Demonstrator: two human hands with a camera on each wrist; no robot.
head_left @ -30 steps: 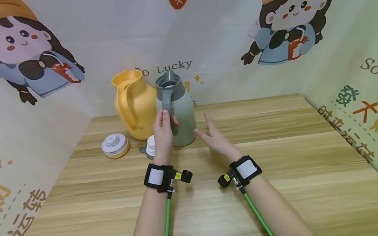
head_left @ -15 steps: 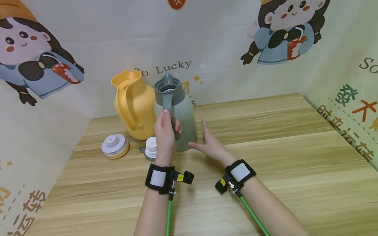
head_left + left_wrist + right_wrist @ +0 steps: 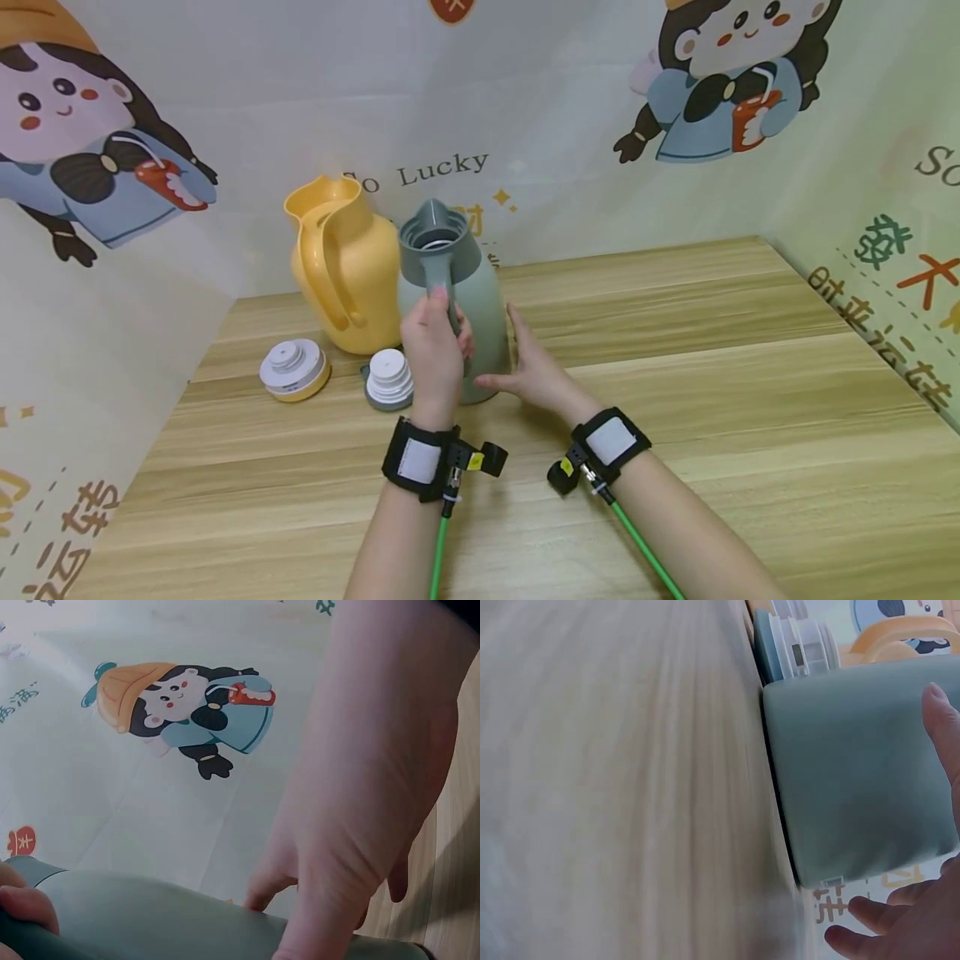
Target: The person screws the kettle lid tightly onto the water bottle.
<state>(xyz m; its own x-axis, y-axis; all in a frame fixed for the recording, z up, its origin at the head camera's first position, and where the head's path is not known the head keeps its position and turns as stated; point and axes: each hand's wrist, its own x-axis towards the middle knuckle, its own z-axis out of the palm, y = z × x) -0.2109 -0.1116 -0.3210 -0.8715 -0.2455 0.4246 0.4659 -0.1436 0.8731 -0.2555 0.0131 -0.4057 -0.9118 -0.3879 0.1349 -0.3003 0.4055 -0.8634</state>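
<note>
A grey-green vacuum jug [image 3: 487, 325] stands with its spout toward the wall and its mouth uncovered. My left hand [image 3: 435, 354] grips the jug's handle [image 3: 438, 271], fingers curled round it. In the left wrist view, those fingertips [image 3: 28, 909] show at the lower left. Beside the jug's lower right side is my right hand [image 3: 542, 371], thumb and fingers spread apart. Its thumb lies at the jug's front; whether it touches is hard to tell. The right wrist view shows the jug's wall [image 3: 862, 772] close beside that hand [image 3: 919, 922].
Left of the green jug stands a yellow jug [image 3: 352, 267]. A white-and-yellow lid [image 3: 294, 368] lies on the wooden table [image 3: 675, 400]. A white stopper lid with a grey rim [image 3: 388, 379] sits partly behind my left hand. A printed cloth [image 3: 555, 192] forms the walls.
The green jug has come down and nearer to me, shifting slightly right, with my left hand on its handle. My right hand has moved left and lower along its side.
</note>
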